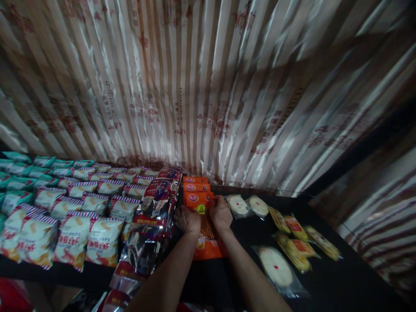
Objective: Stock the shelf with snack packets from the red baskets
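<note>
Both my hands rest on an orange snack packet (205, 225) with thin sticks showing through its window, lying on a dark table (328, 277). My left hand (186, 219) grips its left edge with curled fingers. My right hand (220, 212) holds its right upper edge, fingers closed. Beyond it, more orange packets (196, 187) lie in an overlapping row toward the wall.
A row of dark red glossy packets (155, 203) runs left of the orange ones. White packets with striped tops (74, 216) and teal packets (22, 171) fill the left. Round white cakes in clear wrap (275, 265) and yellow packets (297, 248) lie right. Striped satin drapes (208, 86) hang behind.
</note>
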Motion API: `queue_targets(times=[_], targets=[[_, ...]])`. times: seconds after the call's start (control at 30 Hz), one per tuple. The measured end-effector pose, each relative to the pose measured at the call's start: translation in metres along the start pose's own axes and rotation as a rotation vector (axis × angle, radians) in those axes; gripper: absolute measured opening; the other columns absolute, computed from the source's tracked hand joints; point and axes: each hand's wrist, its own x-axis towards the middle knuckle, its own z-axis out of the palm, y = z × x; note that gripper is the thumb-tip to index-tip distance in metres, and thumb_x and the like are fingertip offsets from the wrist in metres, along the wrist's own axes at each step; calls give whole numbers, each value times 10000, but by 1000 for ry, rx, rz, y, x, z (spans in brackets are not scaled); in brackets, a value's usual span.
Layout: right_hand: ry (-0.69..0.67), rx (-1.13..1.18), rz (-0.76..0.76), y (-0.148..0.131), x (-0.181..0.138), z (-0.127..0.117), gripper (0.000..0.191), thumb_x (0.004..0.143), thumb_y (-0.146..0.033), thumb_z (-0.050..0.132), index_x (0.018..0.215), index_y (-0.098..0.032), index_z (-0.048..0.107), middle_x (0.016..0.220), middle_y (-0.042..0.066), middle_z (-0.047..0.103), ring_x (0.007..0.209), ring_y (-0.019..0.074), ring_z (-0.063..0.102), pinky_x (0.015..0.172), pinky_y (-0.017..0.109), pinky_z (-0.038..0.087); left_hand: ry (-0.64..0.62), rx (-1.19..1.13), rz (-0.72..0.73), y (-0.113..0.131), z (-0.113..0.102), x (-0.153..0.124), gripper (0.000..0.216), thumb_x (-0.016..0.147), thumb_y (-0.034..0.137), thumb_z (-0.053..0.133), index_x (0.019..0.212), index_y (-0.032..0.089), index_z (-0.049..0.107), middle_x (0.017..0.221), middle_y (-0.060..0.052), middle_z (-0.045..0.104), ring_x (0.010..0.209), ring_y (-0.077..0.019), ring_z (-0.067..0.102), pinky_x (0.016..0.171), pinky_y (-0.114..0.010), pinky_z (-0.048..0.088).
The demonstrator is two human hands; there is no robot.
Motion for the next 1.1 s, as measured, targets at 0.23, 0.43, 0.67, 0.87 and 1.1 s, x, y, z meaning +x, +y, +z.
queue_targets(times=[0.23,0.43,0.67,0.87,1.1], targets=[[87,-39,-90,10,-15,-13,237,900,-311,333,1003,-211,521,988,74,629,931,198,563,778,287,370,34,-10,43,-1,-3,-8,246,819,180,441,948,127,644,1143,-134,588,1097,-265,514,914,-354,384],[-47,44,-23,23,-17,-25,312,919,-367,252,1094,-215,461,821,46,653,698,166,611,594,256,347,36,-61,76,5,-12,-23,240,840,194,421,977,154,614,1148,-130,593,1103,-255,527,861,-345,419],[-58,137,-30,23,-4,-40,260,888,-315,338,1021,-195,527,810,64,669,753,178,627,609,244,378,-121,-116,-3,13,-21,-27,253,872,274,373,1019,202,566,843,-92,714,770,-243,675,623,-320,466],[-97,105,-7,14,6,-30,233,862,-287,407,949,-163,585,867,100,688,823,195,643,686,253,406,-145,-126,-35,15,-27,-17,281,864,242,367,1086,207,537,946,-107,705,854,-252,670,648,-329,482],[-106,70,1,2,17,-10,220,855,-274,429,919,-143,593,818,135,694,809,210,654,651,257,410,-126,-103,26,17,-19,-2,479,776,159,498,1251,144,437,1151,-160,615,1023,-260,604,791,-337,480]])
